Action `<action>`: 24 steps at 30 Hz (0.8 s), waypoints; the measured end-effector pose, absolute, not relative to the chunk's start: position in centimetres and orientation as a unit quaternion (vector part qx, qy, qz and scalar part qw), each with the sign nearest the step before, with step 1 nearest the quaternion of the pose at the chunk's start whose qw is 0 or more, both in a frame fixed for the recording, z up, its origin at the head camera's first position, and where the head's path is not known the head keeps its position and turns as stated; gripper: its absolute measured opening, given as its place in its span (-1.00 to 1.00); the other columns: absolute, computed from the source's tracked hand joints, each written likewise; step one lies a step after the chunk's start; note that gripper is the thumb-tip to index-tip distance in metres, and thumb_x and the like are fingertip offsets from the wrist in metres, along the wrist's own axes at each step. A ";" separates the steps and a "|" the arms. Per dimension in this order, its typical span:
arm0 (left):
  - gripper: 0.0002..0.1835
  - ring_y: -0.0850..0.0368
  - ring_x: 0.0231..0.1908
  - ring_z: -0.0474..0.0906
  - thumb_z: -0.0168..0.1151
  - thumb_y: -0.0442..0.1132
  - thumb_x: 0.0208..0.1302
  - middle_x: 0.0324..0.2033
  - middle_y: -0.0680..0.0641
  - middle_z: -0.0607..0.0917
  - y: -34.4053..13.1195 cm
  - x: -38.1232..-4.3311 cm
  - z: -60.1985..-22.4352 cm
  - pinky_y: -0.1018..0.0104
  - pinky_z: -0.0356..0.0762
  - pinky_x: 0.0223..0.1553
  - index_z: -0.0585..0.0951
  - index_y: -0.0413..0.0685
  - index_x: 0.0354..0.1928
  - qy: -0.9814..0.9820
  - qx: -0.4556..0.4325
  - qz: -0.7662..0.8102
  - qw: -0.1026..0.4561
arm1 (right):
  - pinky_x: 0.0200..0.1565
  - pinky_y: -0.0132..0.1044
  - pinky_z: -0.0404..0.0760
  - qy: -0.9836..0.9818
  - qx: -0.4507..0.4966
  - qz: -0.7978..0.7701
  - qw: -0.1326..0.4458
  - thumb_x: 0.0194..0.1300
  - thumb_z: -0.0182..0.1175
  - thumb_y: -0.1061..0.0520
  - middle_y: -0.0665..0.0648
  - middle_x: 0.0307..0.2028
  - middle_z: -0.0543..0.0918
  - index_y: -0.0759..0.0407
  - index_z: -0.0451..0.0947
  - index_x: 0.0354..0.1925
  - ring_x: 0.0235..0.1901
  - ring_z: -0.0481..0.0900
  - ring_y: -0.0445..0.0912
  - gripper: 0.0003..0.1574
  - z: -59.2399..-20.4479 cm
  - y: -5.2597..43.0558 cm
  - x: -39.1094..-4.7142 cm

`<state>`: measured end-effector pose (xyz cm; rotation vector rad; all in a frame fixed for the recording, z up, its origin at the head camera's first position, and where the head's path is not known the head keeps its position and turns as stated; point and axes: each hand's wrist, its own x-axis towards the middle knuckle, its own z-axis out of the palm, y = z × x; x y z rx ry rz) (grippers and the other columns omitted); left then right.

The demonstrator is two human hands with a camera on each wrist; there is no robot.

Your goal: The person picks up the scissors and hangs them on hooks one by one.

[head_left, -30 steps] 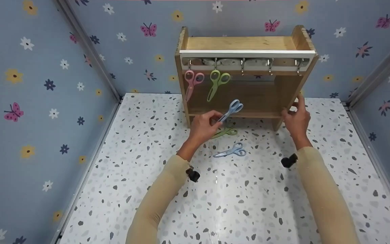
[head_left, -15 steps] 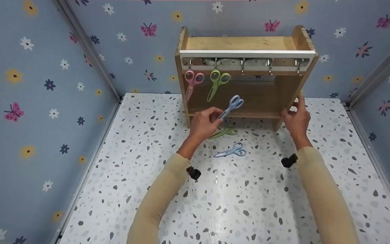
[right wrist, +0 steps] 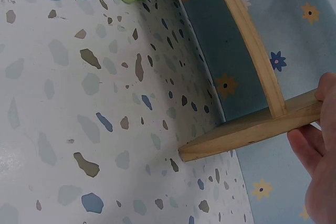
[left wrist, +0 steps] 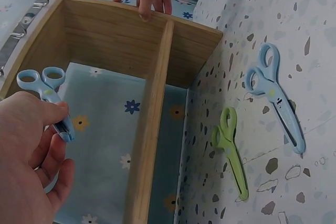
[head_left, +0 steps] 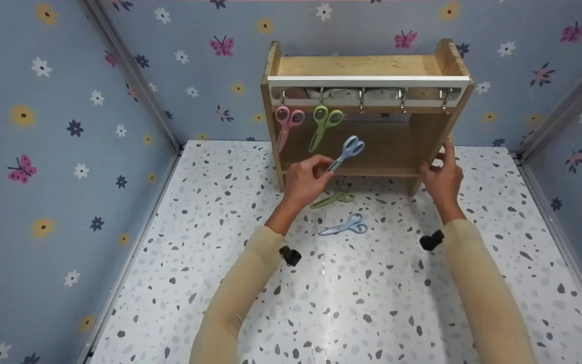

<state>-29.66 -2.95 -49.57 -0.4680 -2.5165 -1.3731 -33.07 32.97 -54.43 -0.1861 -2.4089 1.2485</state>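
My left hand (head_left: 305,181) pinches a pair of blue scissors (head_left: 347,150) by the blades, handle loops pointing up, in front of the rack's open middle. My right hand (head_left: 441,179) grips the right side panel of the wooden rack (head_left: 356,65); the right wrist view shows fingers and thumb on either side of that board. Pink scissors (head_left: 286,125) and green scissors (head_left: 324,126) hang from the two leftmost hooks. On the table lie another green pair of scissors (left wrist: 230,153) and another blue pair of scissors (left wrist: 275,98), side by side.
Three more metal hooks (head_left: 362,100) along the rack's white rail (head_left: 341,81) carry nothing. The speckled table (head_left: 372,303) is bounded by flower-patterned walls (head_left: 68,101) at the back and sides. A lower shelf board (left wrist: 152,129) spans the rack.
My left hand has risen slightly, bringing the blue scissors higher, toward the hooks. The right hand stays on the rack's side panel.
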 end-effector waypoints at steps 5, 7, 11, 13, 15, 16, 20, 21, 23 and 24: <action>-0.80 0.12 -0.27 0.60 0.48 -0.26 0.53 -0.22 -0.14 0.86 -2.9 -29.8 -49.2 0.33 0.48 -0.15 0.83 -0.07 0.10 -0.859 -0.164 -0.468 0.125 | 0.14 0.31 0.81 -0.867 -0.060 0.447 0.213 0.59 0.24 0.19 0.39 0.40 0.73 -0.22 0.18 0.77 0.18 0.87 0.35 -0.04 -54.7 33.0 -33.0; -0.80 0.12 -0.27 0.59 0.49 -0.26 0.53 -0.23 -0.14 0.85 -2.8 -29.8 -49.1 0.34 0.47 -0.15 0.83 -0.07 0.10 -0.860 -0.163 -0.467 0.129 | 0.16 0.31 0.81 -0.866 -0.061 0.451 0.209 0.59 0.24 0.19 0.39 0.41 0.72 -0.24 0.17 0.78 0.19 0.86 0.34 -0.03 -54.6 33.0 -32.9; -0.80 0.12 -0.26 0.59 0.49 -0.25 0.53 -0.24 -0.12 0.84 -2.7 -29.8 -48.8 0.34 0.48 -0.15 0.83 -0.06 0.10 -0.859 -0.159 -0.469 0.129 | 0.21 0.30 0.80 -0.865 -0.067 0.455 0.202 0.58 0.24 0.19 0.39 0.43 0.71 -0.29 0.16 0.78 0.22 0.85 0.35 -0.02 -54.4 33.0 -32.9; -0.80 0.12 -0.25 0.60 0.48 -0.24 0.55 -0.23 -0.10 0.83 -2.6 -29.8 -48.6 0.34 0.49 -0.13 0.83 -0.05 0.11 -0.859 -0.158 -0.471 0.126 | 0.22 0.30 0.80 -0.864 -0.070 0.456 0.199 0.58 0.24 0.19 0.38 0.44 0.70 -0.30 0.16 0.77 0.23 0.84 0.34 -0.02 -54.4 33.0 -33.0; -0.80 0.13 -0.25 0.60 0.47 -0.23 0.55 -0.23 -0.09 0.83 -2.6 -29.8 -48.4 0.34 0.50 -0.12 0.83 -0.03 0.12 -0.859 -0.159 -0.471 0.125 | 0.22 0.30 0.80 -0.864 -0.071 0.457 0.198 0.58 0.23 0.19 0.37 0.45 0.70 -0.30 0.16 0.77 0.24 0.84 0.34 -0.02 -54.4 33.1 -33.0; -0.80 0.12 -0.24 0.61 0.48 -0.22 0.55 -0.23 -0.09 0.83 -2.5 -29.8 -48.3 0.33 0.51 -0.12 0.82 -0.03 0.12 -0.859 -0.159 -0.471 0.125 | 0.23 0.30 0.80 -0.864 -0.072 0.458 0.196 0.58 0.23 0.19 0.37 0.45 0.69 -0.30 0.16 0.77 0.24 0.84 0.34 -0.02 -54.4 33.1 -33.0; -0.80 0.11 -0.24 0.62 0.48 -0.21 0.55 -0.23 -0.09 0.83 -2.3 -29.8 -48.0 0.31 0.53 -0.10 0.83 -0.02 0.12 -0.860 -0.162 -0.467 0.127 | 0.23 0.30 0.79 -0.864 -0.072 0.458 0.195 0.57 0.22 0.19 0.38 0.46 0.69 -0.27 0.15 0.78 0.25 0.84 0.34 -0.01 -54.4 33.0 -33.0; -0.79 0.11 -0.23 0.63 0.48 -0.21 0.55 -0.22 -0.09 0.83 -2.3 -29.8 -47.9 0.31 0.53 -0.09 0.83 -0.02 0.13 -0.860 -0.162 -0.467 0.126 | 0.23 0.30 0.79 -0.864 -0.072 0.458 0.195 0.57 0.22 0.20 0.37 0.47 0.68 -0.27 0.15 0.78 0.25 0.84 0.33 -0.01 -54.4 33.0 -33.0; -0.79 0.10 -0.22 0.63 0.47 -0.20 0.56 -0.21 -0.08 0.83 -2.2 -29.8 -47.8 0.32 0.53 -0.09 0.83 -0.01 0.13 -0.859 -0.162 -0.469 0.126 | 0.25 0.30 0.79 -0.863 -0.071 0.459 0.196 0.57 0.22 0.21 0.38 0.48 0.67 -0.27 0.15 0.78 0.26 0.83 0.34 0.00 -54.4 33.1 -33.1; -0.79 0.11 -0.22 0.63 0.47 -0.20 0.56 -0.21 -0.08 0.84 -2.2 -29.8 -47.7 0.33 0.53 -0.09 0.83 -0.01 0.14 -0.859 -0.162 -0.469 0.126 | 0.25 0.30 0.79 -0.863 -0.071 0.460 0.197 0.57 0.22 0.21 0.38 0.48 0.67 -0.28 0.15 0.78 0.27 0.83 0.34 0.00 -54.4 33.0 -33.1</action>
